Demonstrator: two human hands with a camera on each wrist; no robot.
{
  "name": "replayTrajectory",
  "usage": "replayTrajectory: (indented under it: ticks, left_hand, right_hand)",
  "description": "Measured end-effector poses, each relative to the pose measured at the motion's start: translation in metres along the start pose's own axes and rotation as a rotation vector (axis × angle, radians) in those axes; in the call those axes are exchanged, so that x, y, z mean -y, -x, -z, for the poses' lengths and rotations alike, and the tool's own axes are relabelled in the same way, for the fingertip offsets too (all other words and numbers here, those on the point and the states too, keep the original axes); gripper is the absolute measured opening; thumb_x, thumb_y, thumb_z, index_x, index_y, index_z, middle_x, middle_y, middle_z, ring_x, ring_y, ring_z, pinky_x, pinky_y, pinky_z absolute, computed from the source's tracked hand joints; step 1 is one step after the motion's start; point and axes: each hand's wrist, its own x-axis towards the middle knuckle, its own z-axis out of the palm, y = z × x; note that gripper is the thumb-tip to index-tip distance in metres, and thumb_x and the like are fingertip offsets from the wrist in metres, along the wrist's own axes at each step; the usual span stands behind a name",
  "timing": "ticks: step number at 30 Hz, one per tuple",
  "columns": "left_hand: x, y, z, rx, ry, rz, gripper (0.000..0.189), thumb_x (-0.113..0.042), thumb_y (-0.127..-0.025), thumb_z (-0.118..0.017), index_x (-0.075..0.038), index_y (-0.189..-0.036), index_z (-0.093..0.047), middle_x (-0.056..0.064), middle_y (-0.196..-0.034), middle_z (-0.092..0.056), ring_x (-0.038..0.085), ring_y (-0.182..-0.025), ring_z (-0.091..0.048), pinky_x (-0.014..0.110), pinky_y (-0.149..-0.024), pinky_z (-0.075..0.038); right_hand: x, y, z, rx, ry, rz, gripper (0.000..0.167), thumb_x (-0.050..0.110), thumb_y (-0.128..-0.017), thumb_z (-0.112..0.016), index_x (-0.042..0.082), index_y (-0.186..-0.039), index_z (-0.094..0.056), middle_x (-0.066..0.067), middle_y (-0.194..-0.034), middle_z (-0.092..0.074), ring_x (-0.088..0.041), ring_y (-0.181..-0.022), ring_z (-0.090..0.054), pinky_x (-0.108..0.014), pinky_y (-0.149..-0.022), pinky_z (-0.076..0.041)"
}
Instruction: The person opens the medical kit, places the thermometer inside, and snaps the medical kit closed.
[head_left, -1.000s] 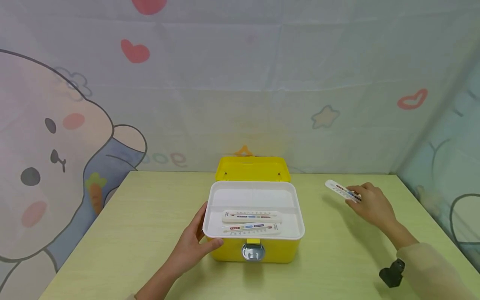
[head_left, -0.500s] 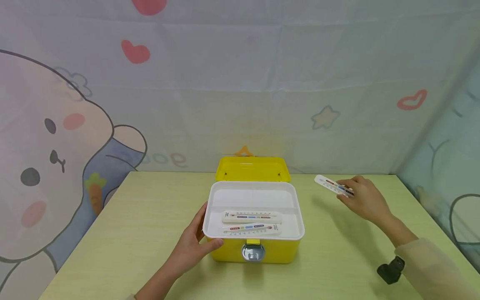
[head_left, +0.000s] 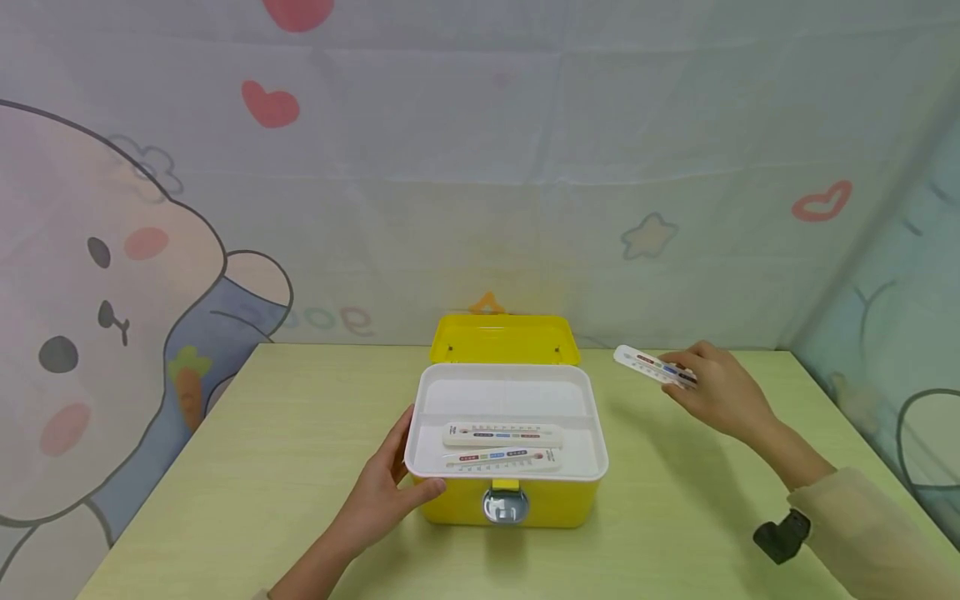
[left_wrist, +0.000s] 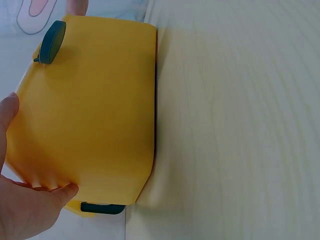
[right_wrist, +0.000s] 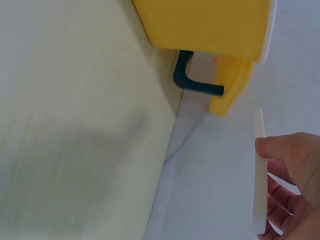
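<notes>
A yellow storage box [head_left: 558, 507] stands open on the table, fitted with a white tray [head_left: 502, 390] on top. Inside the tray's front part lie two flat white thermometers, an upper one [head_left: 502, 434] and a lower, slightly slanted one [head_left: 501, 458]. My left hand [head_left: 381, 493] grips the box's front left corner, thumb on the front and fingers along the side. Above the table, right of the box, my right hand [head_left: 718, 392] pinches a third thermometer [head_left: 639, 362] at one end. The right wrist view shows this thermometer [right_wrist: 260, 190] edge-on, between thumb and fingers.
The box's yellow lid [head_left: 504, 337] leans back towards the printed cloth backdrop [head_left: 480, 150]. A round latch [head_left: 506, 505] sits on the front. Dark green handles show on the box sides, one handle [right_wrist: 192, 85] in the right wrist view. The table [head_left: 300, 392] extends both sides.
My right hand has moved left and slightly away from me, bringing the held thermometer nearer the box. My left hand, the box and the two thermometers in the tray stay put.
</notes>
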Motion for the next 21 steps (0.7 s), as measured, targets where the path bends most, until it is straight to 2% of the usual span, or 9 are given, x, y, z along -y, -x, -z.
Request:
replayTrajectory:
  ticks: [6,21]
  left_hand:
    - [0.001,0.0,0.0,0.002,0.007,-0.004,0.094,-0.013,-0.076,-0.075,-0.024,-0.148,-0.016,-0.001,-0.144,-0.036,0.02,-0.124,-0.045,0.038,-0.106,-0.033]
    - [0.0,0.001,0.0,-0.001,0.007,-0.018,0.093,-0.014,-0.076,-0.075,-0.024,-0.148,-0.017,0.0,-0.144,-0.036,0.02,-0.124,-0.045,0.039,-0.106,-0.033]
  right_hand:
    - [0.012,-0.005,0.005,0.002,-0.013,-0.004,0.038,0.016,-0.073,-0.076,0.004,-0.108,-0.067,-0.011,-0.088,-0.058,-0.019,-0.07,-0.051,-0.03,-0.056,-0.04]
    - [0.047,-0.011,0.012,0.036,-0.056,0.053,0.037,0.016,-0.074,-0.076,0.007,-0.108,-0.068,-0.007,-0.091,-0.058,-0.018,-0.074,-0.049,-0.028,-0.06,-0.04]
